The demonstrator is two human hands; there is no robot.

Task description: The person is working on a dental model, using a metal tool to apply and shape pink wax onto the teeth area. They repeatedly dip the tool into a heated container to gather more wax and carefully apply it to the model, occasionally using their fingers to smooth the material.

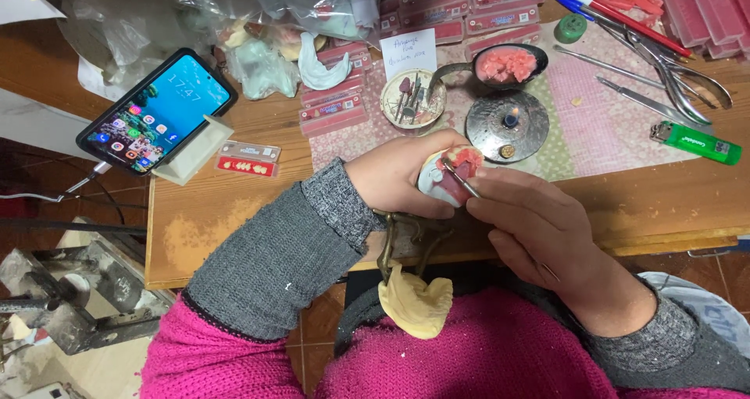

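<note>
The left hand (402,182) has its grip closed around a small white plaster tooth model with pink wax on top (451,177), held just over the near edge of the brown wooden tabletop (234,203). The right hand (539,227) has its fingers pinched shut on a thin metal carving tool (461,178), and the tool's tip touches the pink wax. Just behind the hands sit a round silver burner with a tiny flame (508,125), a metal spoon full of pink wax (506,63) and a small round dish of little drill bits (412,98), with a green lighter (695,143) off to the right and a black phone with a lit screen (156,110) to the left.
</note>
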